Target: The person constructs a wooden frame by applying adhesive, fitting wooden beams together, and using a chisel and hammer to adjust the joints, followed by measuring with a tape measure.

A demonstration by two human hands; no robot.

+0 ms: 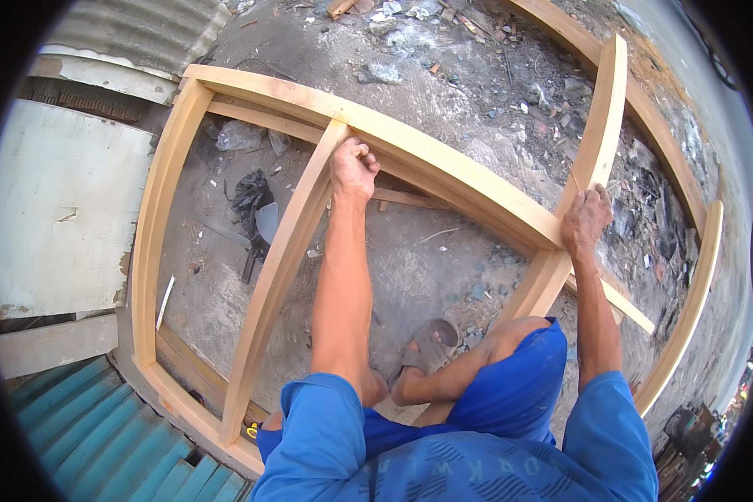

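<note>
Timber frame is lying over the dusty ground, its middle bar running beside the person's left forearm. The left hand is clenching into a fist just below the joint of that bar and the long rail — whether it is holding anything, I cannot tell. The right hand is grasping the edge of a pale board extending past the rail's right end. A sandalled foot is resting inside the frame.

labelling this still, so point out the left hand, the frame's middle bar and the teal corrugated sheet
left hand (354, 171), head view: middle of the curled hand
middle bar (279, 255), head view: upper face, about midway along
teal corrugated sheet (113, 435), head view: ridged surface
</note>
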